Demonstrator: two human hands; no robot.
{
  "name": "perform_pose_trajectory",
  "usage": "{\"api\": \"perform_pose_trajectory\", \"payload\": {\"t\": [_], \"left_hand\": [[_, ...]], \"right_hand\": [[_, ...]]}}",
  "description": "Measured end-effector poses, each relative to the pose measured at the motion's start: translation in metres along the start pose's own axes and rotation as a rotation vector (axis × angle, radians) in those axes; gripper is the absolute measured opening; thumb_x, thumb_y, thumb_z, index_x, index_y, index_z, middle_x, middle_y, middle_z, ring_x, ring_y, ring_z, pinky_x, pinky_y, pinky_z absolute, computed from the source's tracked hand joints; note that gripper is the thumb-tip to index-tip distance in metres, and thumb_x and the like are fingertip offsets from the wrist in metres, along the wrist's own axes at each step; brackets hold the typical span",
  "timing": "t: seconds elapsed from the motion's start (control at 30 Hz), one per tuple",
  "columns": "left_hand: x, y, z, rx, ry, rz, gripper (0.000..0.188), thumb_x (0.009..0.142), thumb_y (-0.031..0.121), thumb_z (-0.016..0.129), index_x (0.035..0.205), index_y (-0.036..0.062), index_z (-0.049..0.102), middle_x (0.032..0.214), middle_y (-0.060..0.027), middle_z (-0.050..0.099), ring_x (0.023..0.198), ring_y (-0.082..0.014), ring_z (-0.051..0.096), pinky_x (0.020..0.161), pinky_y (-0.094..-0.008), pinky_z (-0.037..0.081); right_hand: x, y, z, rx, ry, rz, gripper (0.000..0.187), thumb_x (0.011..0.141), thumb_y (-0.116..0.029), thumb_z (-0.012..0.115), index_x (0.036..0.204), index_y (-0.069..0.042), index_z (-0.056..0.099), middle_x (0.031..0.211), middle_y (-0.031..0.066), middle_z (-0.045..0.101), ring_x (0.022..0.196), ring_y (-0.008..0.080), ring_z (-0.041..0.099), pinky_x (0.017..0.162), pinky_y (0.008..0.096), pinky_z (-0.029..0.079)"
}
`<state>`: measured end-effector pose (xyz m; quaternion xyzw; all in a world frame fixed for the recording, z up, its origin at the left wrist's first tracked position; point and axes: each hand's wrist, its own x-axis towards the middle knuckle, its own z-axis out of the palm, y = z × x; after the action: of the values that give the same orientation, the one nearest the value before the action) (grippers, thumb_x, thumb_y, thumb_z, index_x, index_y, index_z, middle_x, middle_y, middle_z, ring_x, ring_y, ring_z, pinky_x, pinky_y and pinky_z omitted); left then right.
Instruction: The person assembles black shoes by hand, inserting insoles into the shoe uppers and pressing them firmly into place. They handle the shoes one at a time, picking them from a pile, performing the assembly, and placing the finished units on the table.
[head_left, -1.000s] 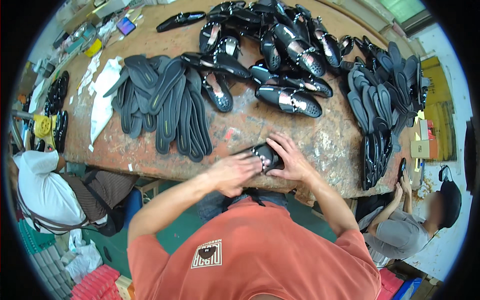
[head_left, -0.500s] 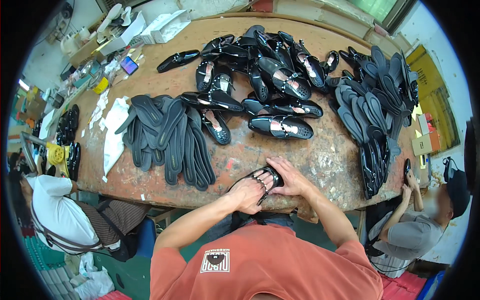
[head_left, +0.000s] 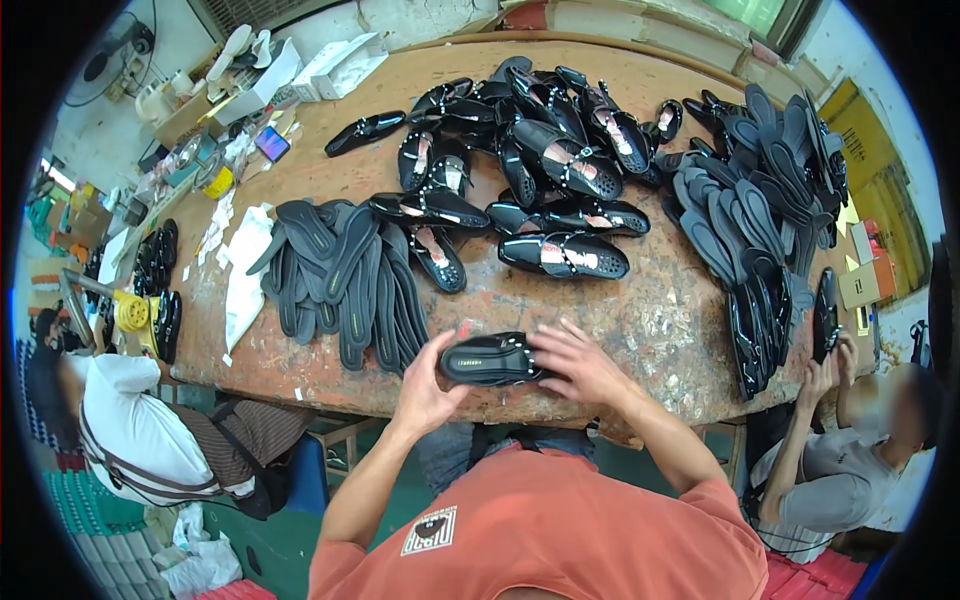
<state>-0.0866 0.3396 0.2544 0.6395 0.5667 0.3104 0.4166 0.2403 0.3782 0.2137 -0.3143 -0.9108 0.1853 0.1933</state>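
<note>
Black studded-strap shoe (head_left: pixel 485 362) sits crosswise over the near side of the worktable (head_left: pixel 660 335), heel left, toe right; left hand (head_left: pixel 425 388) grips the heel, touching it; right hand (head_left: pixel 578 367) drapes over the toe, honestly can't tell if it's clamped; insole pile (head_left: pixel 355 270) beyond, leftward.

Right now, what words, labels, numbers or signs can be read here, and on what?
I don't copy printed wording; here is where it stands.
Orange-red shirt: white print, not copied.
Black shoe in the left hand: marking too small to read.
Dark insole pile: markings too small.
Yellow board: dark lettering, not clear.
Tan box: dark mark, too small.
</note>
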Motion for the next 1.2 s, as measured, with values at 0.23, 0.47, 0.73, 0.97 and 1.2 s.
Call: {"api": "perform_pose_trajectory", "payload": {"t": [0.23, 0.47, 0.73, 0.97, 1.2], "left_hand": [[0.044, 0.116, 0.022, -0.086, -0.049, 0.383, 0.056, 0.091, 0.014, 0.082, 0.143, 0.0059, 0.06, 0.149, -0.0138, 0.061, 0.134, -0.0309, 0.064, 0.107, -0.0408, 0.054], [0.046, 0.126, 0.047, 0.121, 0.091, 0.621, 0.047, 0.09, 0.008, 0.071, 0.136, 0.0069, 0.063, 0.136, -0.019, 0.068, 0.119, -0.0412, 0.067, 0.102, -0.0489, 0.055], [-0.009, -0.016, -0.052, -0.19, 0.011, -0.017, 0.028, 0.096, 0.005, 0.072, 0.123, -0.0013, 0.074, 0.122, -0.0111, 0.077, 0.115, -0.0232, 0.071, 0.104, -0.0371, 0.055], [-0.104, -0.216, -0.228, -1.133, 1.059, -0.108, 0.045, 0.111, 0.014, 0.06, 0.147, -0.0106, 0.052, 0.144, -0.0179, 0.062, 0.123, -0.0279, 0.065, 0.104, -0.0363, 0.061], [-0.036, -0.223, -0.27, 0.35, 1.033, -0.735, 0.063, 0.1, 0.049, 0.074, 0.129, -0.0059, 0.067, 0.131, -0.0227, 0.071, 0.123, -0.0362, 0.067, 0.104, -0.0458, 0.055]], "right_hand": [[0.028, -0.038, -0.068, -0.509, -0.55, 0.182, 0.028, 0.089, -0.04, 0.076, 0.096, -0.014, 0.082, 0.103, 0.0086, 0.077, 0.105, 0.0295, 0.074, 0.1, 0.0494, 0.05], [0.029, -0.039, -0.054, -0.343, -0.752, 0.286, 0.036, 0.092, -0.043, 0.074, 0.099, -0.008, 0.08, 0.102, 0.0152, 0.08, 0.091, 0.031, 0.079, 0.08, 0.0478, 0.063], [-0.031, -0.061, -0.016, -0.01, 0.207, 0.136, 0.06, 0.089, -0.013, 0.075, 0.148, -0.015, 0.061, 0.159, 0.0156, 0.053, 0.131, 0.0394, 0.06, 0.108, 0.0498, 0.052], [-0.113, -0.078, 0.017, 0.058, 0.766, 0.762, 0.053, 0.087, -0.007, 0.078, 0.138, -0.006, 0.066, 0.14, 0.0181, 0.064, 0.123, 0.0401, 0.065, 0.105, 0.0459, 0.054], [-0.147, -0.048, -0.022, -0.565, 1.061, 1.016, 0.064, 0.083, -0.01, 0.081, 0.143, -0.003, 0.06, 0.145, 0.0226, 0.057, 0.138, 0.0426, 0.053, 0.118, 0.054, 0.041]]}}
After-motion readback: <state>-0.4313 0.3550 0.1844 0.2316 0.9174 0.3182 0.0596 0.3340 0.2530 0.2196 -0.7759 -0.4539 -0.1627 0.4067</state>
